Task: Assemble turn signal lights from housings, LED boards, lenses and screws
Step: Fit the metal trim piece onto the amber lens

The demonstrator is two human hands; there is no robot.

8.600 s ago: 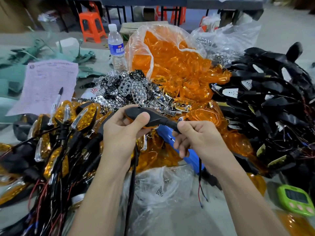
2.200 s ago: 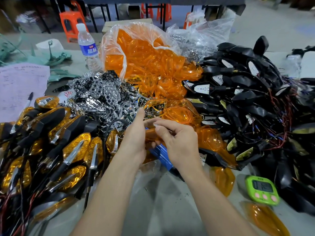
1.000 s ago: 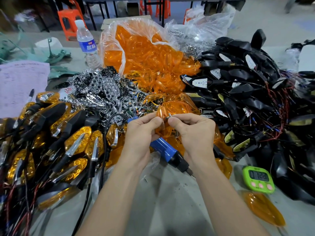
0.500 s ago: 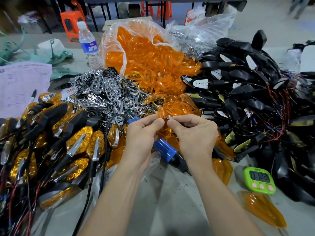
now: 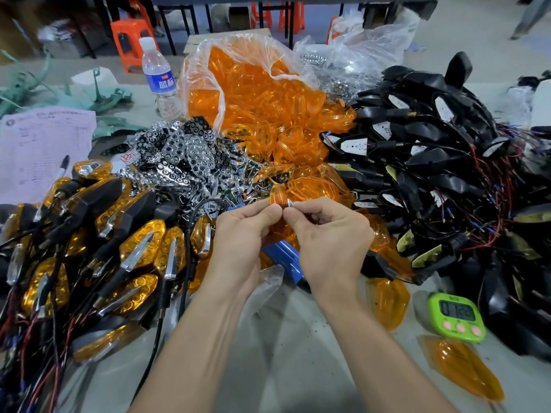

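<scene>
1. Small silver piece (image 5: 289,203) pinched at the fingertips of the right hand (image 5: 331,239), over mid-table, touching an amber lens (image 5: 278,195).
2. Lens pinched by the left hand (image 5: 241,234).
3. Blue screwdriver (image 5: 284,257) lying beneath both hands.
4. Assembled lights (image 5: 140,242) heaped left, black housings (image 5: 432,162) right, green timer (image 5: 456,315) near right.

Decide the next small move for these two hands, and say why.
Probably press the small silvery piece, pinched by the right hand, onto the amber plastic lens that the left hand holds: the two parts meet at the fingertips.
</scene>
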